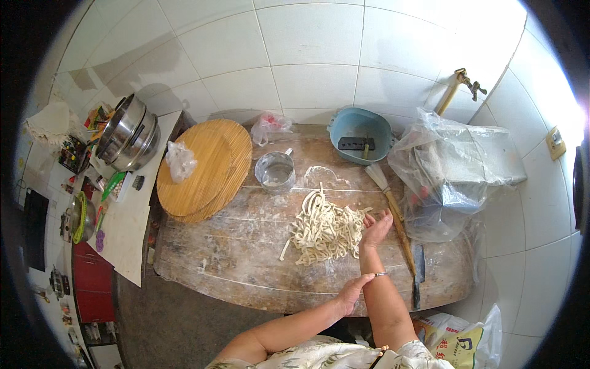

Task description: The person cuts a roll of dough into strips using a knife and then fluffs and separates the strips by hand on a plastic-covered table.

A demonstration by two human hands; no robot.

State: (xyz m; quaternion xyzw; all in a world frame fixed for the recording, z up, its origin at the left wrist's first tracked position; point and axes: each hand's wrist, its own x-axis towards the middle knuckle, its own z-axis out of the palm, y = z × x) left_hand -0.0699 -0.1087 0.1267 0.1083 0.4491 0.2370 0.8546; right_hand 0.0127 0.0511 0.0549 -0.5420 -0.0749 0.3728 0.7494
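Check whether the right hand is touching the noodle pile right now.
Touching. The head view shows the right hand with its fingertips against the right edge of the noodle pile, no board visible between them.

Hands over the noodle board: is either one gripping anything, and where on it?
Nothing is held. The right hand is open, fingers touching the edge of the noodle pile. The left hand rests against the right forearm.
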